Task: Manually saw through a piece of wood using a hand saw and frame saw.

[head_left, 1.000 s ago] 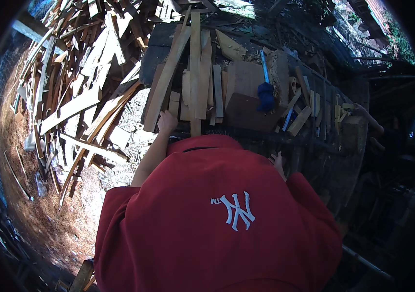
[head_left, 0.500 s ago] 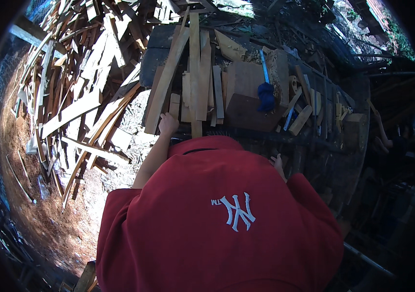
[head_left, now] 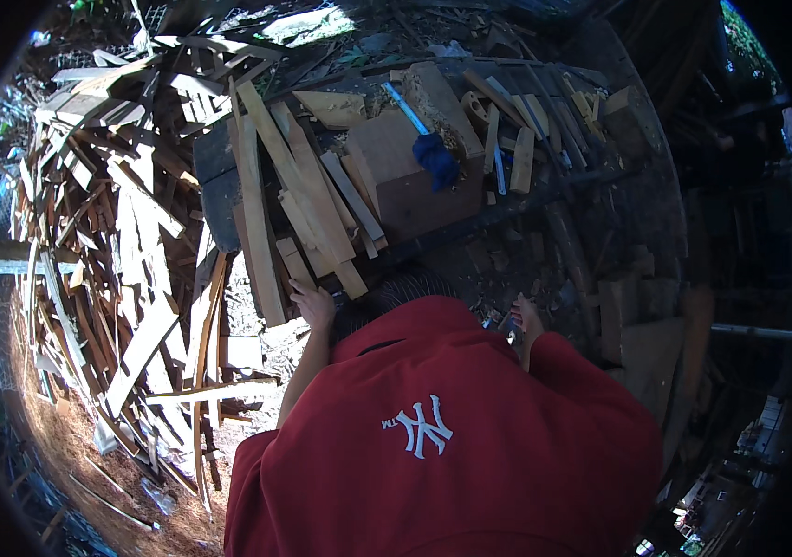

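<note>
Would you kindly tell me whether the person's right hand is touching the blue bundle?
Apart: the head view shows the right hand clear of the blue bundle, with the dark bench edge between them.

Ahead of you is a dark bench [head_left: 215,200], its front edge slanting upward from left to right across your view. Toward its left end, long planks [head_left: 255,218] lie roughly side by side, some overlapping, with a short piece [head_left: 294,260], a grey strip [head_left: 352,197] and, farther back, a pointed offcut [head_left: 331,108] near them. A big brown block [head_left: 377,153] sits mid-bench, and to its right you have loose sticks [head_left: 523,160] and a smaller block [head_left: 626,121].
</note>
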A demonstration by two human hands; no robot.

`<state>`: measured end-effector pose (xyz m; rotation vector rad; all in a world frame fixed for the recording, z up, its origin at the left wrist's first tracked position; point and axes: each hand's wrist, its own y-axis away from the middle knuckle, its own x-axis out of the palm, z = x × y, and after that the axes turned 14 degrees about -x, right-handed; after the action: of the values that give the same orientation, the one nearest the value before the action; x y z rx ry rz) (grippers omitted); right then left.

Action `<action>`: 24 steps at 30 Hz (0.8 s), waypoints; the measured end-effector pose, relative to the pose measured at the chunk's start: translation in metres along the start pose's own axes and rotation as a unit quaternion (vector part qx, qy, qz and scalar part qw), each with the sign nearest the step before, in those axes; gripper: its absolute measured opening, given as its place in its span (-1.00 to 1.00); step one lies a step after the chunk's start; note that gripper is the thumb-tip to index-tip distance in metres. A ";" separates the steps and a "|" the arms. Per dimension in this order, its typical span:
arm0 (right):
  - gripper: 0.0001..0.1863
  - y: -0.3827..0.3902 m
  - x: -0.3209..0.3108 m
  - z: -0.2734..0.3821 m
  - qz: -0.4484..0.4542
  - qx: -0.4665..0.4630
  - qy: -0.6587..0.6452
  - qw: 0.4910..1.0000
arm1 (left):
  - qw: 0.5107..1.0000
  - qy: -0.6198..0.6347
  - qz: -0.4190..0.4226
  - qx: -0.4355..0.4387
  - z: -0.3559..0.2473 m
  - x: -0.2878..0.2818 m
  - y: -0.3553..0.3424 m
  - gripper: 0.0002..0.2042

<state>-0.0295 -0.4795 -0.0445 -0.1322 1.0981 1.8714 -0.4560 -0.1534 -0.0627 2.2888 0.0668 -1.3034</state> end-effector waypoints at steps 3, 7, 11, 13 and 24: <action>-0.40 0.027 -0.026 -0.066 0.004 0.030 -0.010 0.999 | 1.000 -0.026 -0.005 0.009 -0.015 0.000 0.013 -0.11; -0.49 0.004 -0.062 -0.126 0.029 0.123 0.007 0.992 | 0.998 -0.037 -0.017 -0.038 -0.001 0.006 0.023 -0.05; -0.52 -0.026 -0.065 -0.116 0.013 0.111 0.018 0.994 | 0.999 -0.039 -0.021 -0.031 -0.017 0.023 0.032 -0.02; -0.52 -0.059 -0.071 -0.096 0.002 0.085 0.035 0.996 | 0.997 -0.053 -0.041 -0.028 -0.024 0.034 0.037 -0.01; -0.58 -0.250 -0.160 0.101 -0.011 -0.071 0.094 0.993 | 0.920 -0.075 -0.177 -0.343 0.017 0.090 0.043 -0.16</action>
<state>0.2829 -0.4693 -0.0625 -0.4072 1.0823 1.9467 -0.4087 -0.2159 -0.1263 1.6102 0.7881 -1.3420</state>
